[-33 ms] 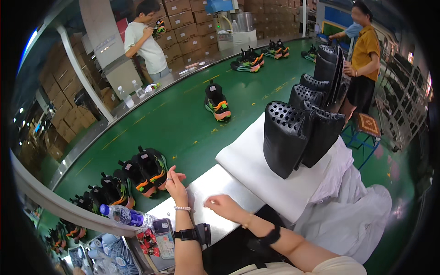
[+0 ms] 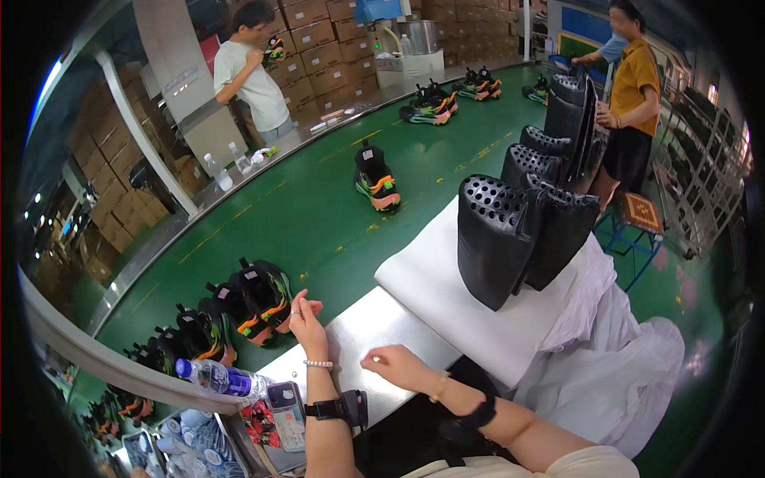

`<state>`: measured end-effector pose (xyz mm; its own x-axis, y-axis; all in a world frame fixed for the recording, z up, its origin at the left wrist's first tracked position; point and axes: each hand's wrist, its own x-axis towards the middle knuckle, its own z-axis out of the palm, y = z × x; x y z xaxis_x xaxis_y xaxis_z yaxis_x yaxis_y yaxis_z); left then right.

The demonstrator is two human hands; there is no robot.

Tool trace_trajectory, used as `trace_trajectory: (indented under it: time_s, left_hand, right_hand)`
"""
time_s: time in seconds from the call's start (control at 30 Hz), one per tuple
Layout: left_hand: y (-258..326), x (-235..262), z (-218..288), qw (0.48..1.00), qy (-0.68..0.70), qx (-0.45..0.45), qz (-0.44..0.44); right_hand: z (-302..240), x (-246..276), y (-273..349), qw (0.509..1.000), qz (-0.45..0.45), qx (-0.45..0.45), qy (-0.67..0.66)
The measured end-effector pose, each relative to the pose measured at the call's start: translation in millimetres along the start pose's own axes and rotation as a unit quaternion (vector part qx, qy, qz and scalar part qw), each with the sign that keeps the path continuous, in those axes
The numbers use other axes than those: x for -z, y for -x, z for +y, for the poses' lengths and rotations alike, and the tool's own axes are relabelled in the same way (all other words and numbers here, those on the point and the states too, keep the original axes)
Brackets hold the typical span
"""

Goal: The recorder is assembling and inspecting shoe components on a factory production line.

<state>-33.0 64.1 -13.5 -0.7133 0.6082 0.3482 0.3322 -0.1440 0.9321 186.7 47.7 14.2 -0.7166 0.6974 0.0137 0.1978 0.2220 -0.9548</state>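
Observation:
My left hand [image 2: 309,323] hovers by the edge of the metal work surface [image 2: 390,325], empty, its fingers loosely bent and apart. Closest to it is a pair of black sneakers [image 2: 263,291] with orange and green trim, standing on the green conveyor belt [image 2: 319,227]. Above the metal surface is my right hand [image 2: 396,367], its fingers curled together in a pinch. A tiny pale spot shows at those fingertips, too small to name. Farther out on the belt, a single sneaker or pair [image 2: 375,179] stands apart from both hands.
Tall black perforated sleeve-like pieces [image 2: 494,239] stand on white sheeting [image 2: 430,267] at my right. A water bottle [image 2: 215,376] and a phone [image 2: 285,414] lie at the left. Co-workers stand across the belt [image 2: 259,80] and at far right [image 2: 633,88], beside a stool [image 2: 641,211].
My right hand has shifted slightly to the right, away from my left hand. My left hand stays in nearly the same place.

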Motion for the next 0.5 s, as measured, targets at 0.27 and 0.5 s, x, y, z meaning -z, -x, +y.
trace_trajectory:
  time_s: [0.27,0.5]
  left_hand:
    - [-59.7,-121.3,59.2,0.952,-0.156,-0.167,-0.205]
    - [-164.8,-244.8,53.5,0.86,-0.374,-0.23,-0.258]
  right_hand:
    - [28.3,28.5,41.7,0.999,0.004,-0.028,-0.018]
    - [46.2,17.7,45.2,0.999,0.004,0.045,0.002]
